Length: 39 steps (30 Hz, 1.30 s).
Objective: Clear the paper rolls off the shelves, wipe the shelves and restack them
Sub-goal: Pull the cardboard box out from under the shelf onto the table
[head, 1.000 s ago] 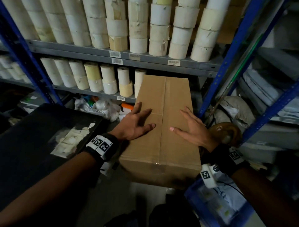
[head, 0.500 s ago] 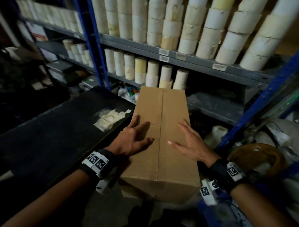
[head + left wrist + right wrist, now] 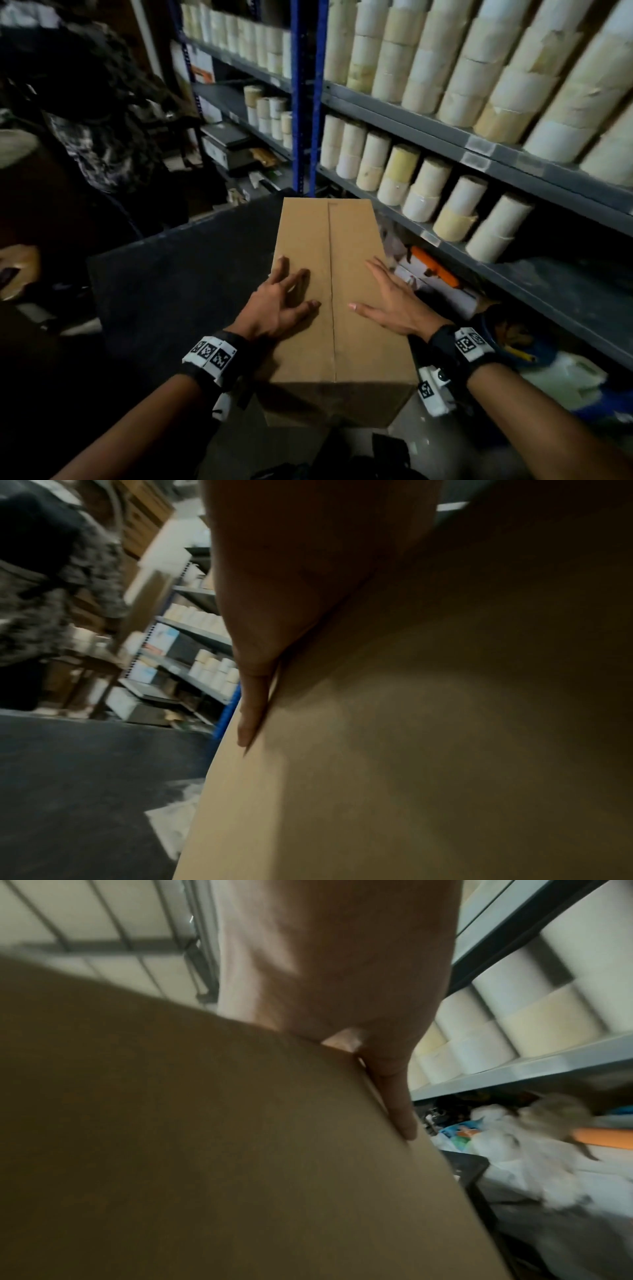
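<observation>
carrying cardboard box [image 3: 330, 291] long axis pointing away, left hand [image 3: 279, 308] and right hand [image 3: 394, 305] flat against its sides, fingers straight; paper rolls [image 3: 424, 185] on shelves [image 3: 479, 150] to the right, dark tabletop [image 3: 178, 274] left.

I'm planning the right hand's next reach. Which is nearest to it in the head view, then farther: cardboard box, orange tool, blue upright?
1. Cardboard box: under the right hand, touching.
2. Orange tool: just right of it, below the shelf.
3. Blue upright: far ahead, to the left.
</observation>
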Motion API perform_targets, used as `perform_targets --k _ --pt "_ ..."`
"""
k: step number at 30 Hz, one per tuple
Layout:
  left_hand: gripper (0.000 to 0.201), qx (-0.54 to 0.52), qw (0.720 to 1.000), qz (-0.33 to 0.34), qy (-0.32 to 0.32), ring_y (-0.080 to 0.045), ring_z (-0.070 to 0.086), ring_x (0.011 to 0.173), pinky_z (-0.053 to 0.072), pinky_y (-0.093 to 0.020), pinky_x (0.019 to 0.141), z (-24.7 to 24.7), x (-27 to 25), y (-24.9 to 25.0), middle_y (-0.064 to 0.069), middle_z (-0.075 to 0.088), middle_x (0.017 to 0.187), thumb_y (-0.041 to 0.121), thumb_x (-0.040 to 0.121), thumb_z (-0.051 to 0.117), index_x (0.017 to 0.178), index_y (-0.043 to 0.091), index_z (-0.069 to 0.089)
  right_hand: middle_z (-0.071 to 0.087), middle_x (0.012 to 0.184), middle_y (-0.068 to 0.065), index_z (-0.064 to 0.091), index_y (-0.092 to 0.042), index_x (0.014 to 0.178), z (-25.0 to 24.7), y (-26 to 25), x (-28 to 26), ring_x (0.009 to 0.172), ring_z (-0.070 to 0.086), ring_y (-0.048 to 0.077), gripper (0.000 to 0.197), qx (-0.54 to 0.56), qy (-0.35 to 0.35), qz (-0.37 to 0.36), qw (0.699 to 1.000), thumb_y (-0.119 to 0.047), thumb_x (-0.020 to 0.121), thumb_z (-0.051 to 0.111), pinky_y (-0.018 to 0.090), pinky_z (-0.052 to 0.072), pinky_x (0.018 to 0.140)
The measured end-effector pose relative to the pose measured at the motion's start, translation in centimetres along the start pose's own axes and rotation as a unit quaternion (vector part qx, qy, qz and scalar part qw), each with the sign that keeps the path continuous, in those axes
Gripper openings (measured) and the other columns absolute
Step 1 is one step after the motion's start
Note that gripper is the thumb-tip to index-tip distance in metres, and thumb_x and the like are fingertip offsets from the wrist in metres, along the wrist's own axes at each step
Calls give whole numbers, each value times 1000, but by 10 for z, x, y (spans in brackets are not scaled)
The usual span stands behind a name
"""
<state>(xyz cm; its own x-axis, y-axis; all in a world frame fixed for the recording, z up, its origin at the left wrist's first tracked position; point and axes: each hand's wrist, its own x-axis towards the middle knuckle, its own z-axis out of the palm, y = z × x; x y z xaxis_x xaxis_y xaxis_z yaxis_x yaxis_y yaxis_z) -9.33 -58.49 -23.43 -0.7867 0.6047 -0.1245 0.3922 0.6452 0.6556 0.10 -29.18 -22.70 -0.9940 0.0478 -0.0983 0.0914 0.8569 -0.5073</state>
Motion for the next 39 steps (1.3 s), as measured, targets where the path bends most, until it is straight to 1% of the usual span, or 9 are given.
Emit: perform_targets --k 3,5,7,9,14,19,26,31,39 --pt "88 2 999 -29 35 -36 20 157 25 -51 125 -14 28 -33 13 -13 174 80 89 56 163 46 24 -5 173 -17 2 -37 165 5 -10 61 157 9 11 111 6 -34 -19 999 -79 83 63 32 14 124" --pt "89 -4 997 -42 58 -36 23 157 27 -50 124 -23 43 -53 12 -13 174 82 88 56 163 45 26 -6 173 -18 2 -37 165 10 -16 98 157 8 8 113 13 -52 -40 998 -80 81 63 33 14 126" --pt "90 -7 995 -58 75 -36 24 156 29 -51 124 -30 58 -72 10 -13 175 81 88 56 164 42 26 -7 173 -19 0 -39 164 15 -18 135 158 8 9 115 11 -78 -53 996 -82 79 64 40 16 129" --pt "91 -10 994 -76 82 -36 22 157 29 -53 124 -36 73 -87 8 -14 175 80 89 56 164 40 25 -6 173 -19 0 -40 164 20 -19 170 158 8 10 116 7 -98 -62 993 -80 78 67 42 17 129" --pt "92 -21 990 -104 93 -36 20 158 30 -55 124 -36 112 -125 4 -14 175 76 90 58 165 35 23 -3 174 -15 6 -36 165 30 -14 253 157 5 4 115 6 -150 -100 984 -72 80 73 39 14 131" --pt "93 -36 985 -121 117 -32 17 159 30 -50 124 -32 159 -148 6 -19 174 65 92 66 167 32 22 -13 172 -20 9 -40 164 46 8 331 157 1 4 110 -1 -203 -131 970 -69 81 75 37 15 130" --pt "92 -4 976 -160 148 -36 21 157 39 -62 117 -42 232 -162 11 -24 172 77 91 52 166 39 14 -19 169 -25 13 -37 164 36 23 431 156 3 5 108 -3 -228 -174 958 -67 81 76 33 15 126" --pt "91 13 967 -187 175 -35 26 156 42 -60 115 -45 256 -162 12 -24 172 79 90 50 166 39 17 -24 167 -27 15 -32 166 32 30 467 155 3 3 110 -1 -242 -209 948 -69 81 75 30 15 125" --pt "90 40 955 -220 196 -37 29 155 39 -55 115 -48 237 -166 9 -24 172 77 94 50 167 36 16 -20 170 -20 16 -34 165 44 9 478 158 3 8 108 9 -243 -259 935 -67 81 76 35 17 127"
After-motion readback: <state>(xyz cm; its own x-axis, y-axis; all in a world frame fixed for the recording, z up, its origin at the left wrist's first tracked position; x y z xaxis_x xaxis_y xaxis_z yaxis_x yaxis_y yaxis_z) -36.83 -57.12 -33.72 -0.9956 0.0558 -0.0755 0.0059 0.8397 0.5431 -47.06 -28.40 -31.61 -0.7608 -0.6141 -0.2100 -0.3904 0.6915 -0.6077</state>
